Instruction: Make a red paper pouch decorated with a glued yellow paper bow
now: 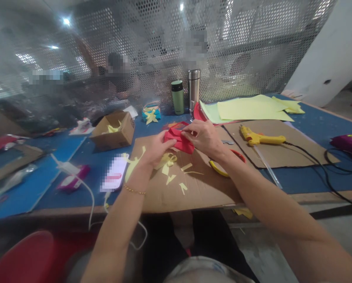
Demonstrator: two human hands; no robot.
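Between my two hands is a red folded piece (180, 140), paper or felt by its look, held above a cardboard sheet (193, 192). My left hand (158, 147) grips its left end with the thumb on top. The fingers of my right hand (204, 135) pinch its upper right part. Pale yellow cut scraps (170, 161) lie on the cardboard just below. Scissors with red and yellow handles (220, 169) lie partly under my right forearm, their blades mostly hidden.
A yellow glue gun (261, 138) with a black cord rests on another cardboard piece at right. Left are a lit phone (115, 173) with a white cable and a small cardboard box (114, 131). Behind stand a green tumbler (178, 98), a steel flask (194, 88) and yellow sheets (249, 108).
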